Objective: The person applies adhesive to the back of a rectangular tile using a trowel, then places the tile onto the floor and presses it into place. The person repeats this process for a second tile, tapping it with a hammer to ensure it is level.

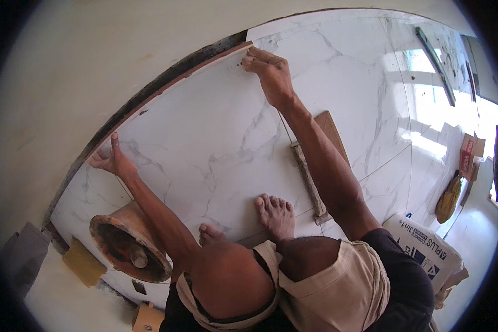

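Note:
A long, thin strip of tile (174, 83) with a reddish-brown edge stands along the base of the wall, on the marble-patterned floor tiles (216, 133). My left hand (116, 160) is at its near left end, thumb raised and fingers spread against it. At the far right end, my right hand (269, 72) has its fingers curled in and closed at the strip's tip. Between my forearms are my bare feet (276, 216). Just left of my left forearm, an orange-brown bucket (130, 243) lies tipped with its mouth toward me.
Beside my right forearm lie a wooden board (331, 135) and a cement-crusted bar (310, 182). A white printed bag (423, 246) is at the lower right. Farther right are a red box (469, 155), a yellowish-brown bundle (449, 199) and a long dark bar (435, 63). A yellow sponge-like piece (83, 263) lies left.

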A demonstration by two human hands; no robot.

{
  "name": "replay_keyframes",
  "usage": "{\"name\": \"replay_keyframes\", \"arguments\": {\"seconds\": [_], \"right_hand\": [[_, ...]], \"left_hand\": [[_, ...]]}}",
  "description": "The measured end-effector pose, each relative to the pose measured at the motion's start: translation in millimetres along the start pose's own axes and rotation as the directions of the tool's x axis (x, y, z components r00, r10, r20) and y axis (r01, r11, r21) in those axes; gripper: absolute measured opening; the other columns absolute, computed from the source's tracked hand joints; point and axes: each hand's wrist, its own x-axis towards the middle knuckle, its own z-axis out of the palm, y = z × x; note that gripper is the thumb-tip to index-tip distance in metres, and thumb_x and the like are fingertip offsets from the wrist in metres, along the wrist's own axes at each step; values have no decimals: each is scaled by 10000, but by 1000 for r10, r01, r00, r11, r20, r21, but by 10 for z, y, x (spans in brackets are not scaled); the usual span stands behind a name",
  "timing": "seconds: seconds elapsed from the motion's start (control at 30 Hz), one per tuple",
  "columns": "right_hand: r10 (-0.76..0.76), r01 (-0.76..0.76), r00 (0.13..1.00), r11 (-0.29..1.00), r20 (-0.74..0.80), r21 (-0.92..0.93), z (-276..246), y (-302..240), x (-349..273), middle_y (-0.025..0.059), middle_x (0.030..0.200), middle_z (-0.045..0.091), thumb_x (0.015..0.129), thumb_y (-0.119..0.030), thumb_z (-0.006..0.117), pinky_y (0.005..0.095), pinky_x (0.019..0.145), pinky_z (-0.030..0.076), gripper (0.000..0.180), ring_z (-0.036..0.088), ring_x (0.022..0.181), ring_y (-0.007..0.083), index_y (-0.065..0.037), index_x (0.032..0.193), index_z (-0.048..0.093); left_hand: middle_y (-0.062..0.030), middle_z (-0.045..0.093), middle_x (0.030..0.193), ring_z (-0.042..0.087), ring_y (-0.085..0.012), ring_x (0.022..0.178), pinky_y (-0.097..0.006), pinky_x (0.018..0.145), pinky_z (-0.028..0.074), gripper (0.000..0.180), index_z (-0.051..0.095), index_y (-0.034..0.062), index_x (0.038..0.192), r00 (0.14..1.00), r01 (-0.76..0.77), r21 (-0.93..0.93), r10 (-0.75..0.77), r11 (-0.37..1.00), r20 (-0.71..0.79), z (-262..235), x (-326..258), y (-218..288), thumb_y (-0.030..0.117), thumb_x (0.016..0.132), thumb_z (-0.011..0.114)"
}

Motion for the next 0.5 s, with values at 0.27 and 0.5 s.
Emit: {"name": "replay_keyframes", "arguments": {"seconds": [0.27,0.5], "right_hand": [[-355,257,929,826,-108,-502,175,113,-58,200,1088,682,766,-196,860,364,854,550,523,696,934,281,87,1161,667],[-303,199,933,882,-192,-427,307,55,-100,186,1068,705,776,-250,877,330,872,588,562,716,996,237,111,1138,645]], "left_hand": [[-189,223,1539,222,-355,1462,-529,1201,342,1305,5,60,1529,996,66,-16,-67,998,-63,63,-17,22,196,646,957],[-206,217,1541,270,-376,1451,-554,1161,395,1329,13,114,1540,994,87,23,-85,996,-73,23,14,-41,252,629,970]]}}
